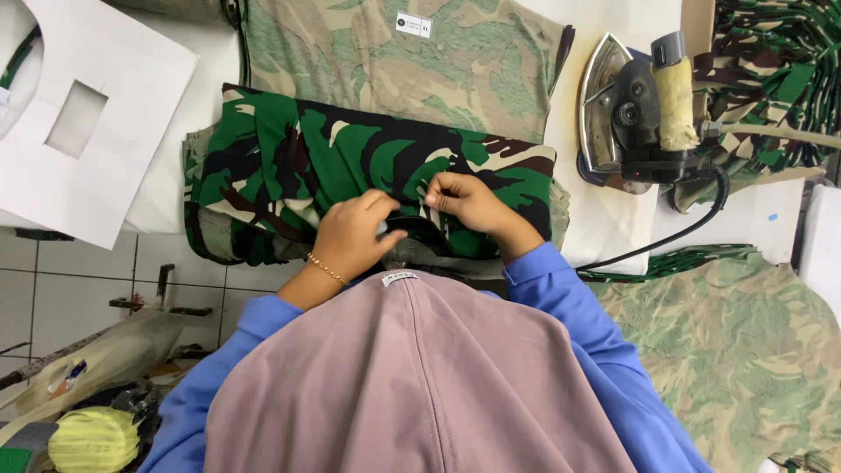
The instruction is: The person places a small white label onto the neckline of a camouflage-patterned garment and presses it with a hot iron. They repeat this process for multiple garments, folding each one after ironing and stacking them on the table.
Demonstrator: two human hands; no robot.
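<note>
Fingers of the right hand (469, 203) are pinched together on a fold of the dark green camouflage garment (350, 166), and those of the left hand (355, 236), just beside them, curl down onto the same cloth at its near edge; whether they grip it, cannot tell. The garment lies folded under and beyond both hands, on top of a paler camouflage cloth (420, 61). An iron (626, 114) stands tipped up, well to the right of the fingers, and a white cardboard sheet (88, 114) lies well to their left.
</note>
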